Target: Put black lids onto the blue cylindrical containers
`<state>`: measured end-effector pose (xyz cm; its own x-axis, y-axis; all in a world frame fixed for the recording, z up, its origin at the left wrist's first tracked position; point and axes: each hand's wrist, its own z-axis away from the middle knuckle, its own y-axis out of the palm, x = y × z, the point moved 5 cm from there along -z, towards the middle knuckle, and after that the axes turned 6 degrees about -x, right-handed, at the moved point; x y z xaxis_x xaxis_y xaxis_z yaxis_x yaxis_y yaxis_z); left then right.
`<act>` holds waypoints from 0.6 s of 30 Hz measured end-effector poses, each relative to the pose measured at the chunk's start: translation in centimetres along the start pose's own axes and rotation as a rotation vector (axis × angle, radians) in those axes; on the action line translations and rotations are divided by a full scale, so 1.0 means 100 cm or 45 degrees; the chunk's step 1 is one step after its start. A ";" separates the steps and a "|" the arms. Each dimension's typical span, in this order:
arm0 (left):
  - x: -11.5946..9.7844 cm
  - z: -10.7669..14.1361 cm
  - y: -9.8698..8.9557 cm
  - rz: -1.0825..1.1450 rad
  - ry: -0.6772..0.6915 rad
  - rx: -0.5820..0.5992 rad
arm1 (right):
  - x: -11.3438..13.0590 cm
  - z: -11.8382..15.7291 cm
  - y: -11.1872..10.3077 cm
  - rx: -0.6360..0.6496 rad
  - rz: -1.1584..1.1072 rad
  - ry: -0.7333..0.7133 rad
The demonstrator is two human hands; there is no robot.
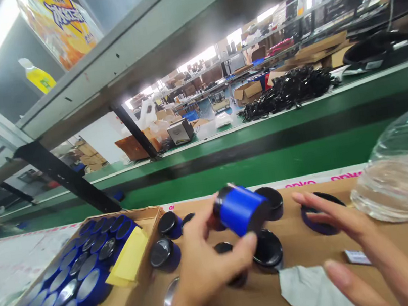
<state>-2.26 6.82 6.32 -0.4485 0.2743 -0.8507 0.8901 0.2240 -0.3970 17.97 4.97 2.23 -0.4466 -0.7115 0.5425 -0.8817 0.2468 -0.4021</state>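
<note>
My left hand point(205, 263) grips a blue cylinder with black ends point(241, 210) between thumb and fingers, tilted and held above the cardboard-covered bench. Fingers spread, my right hand point(378, 244) is empty and hovers at the right. Just beyond its fingertips lies a dark round ring or lid with a blue side point(322, 212). Black round pieces, among them a glossy cup-like one point(268, 250) and another farther back point(272, 203), stand around the held cylinder. To the left of my left hand are blue cylinders with shiny black tops point(164, 254). A grey cloth point(313, 292) lies below my right hand.
At the left, a cardboard box point(152, 214) holds many blue cylinders, with a yellow paper point(129, 256) on its edge. A large clear plastic bottle point(398, 170) lies at the right. An overhead shelf point(156, 37) crosses above; its dark post point(70, 178) stands behind the box.
</note>
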 end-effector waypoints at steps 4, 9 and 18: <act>0.000 -0.074 0.008 -1.038 0.238 -0.058 | -0.020 -0.008 -0.007 -0.082 0.064 -0.073; 0.055 -0.147 0.039 -1.430 0.102 0.183 | -0.047 -0.007 0.013 -0.121 0.637 -0.303; 0.033 -0.119 0.076 -1.364 0.200 0.499 | -0.081 0.001 0.020 -0.072 0.781 -0.334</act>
<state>2.05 20.50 4.63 -0.9708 0.2383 0.0290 -0.0018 0.1136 -0.9935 19.86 11.18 -3.08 -0.8239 -0.5660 0.0281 -0.4899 0.6864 -0.5374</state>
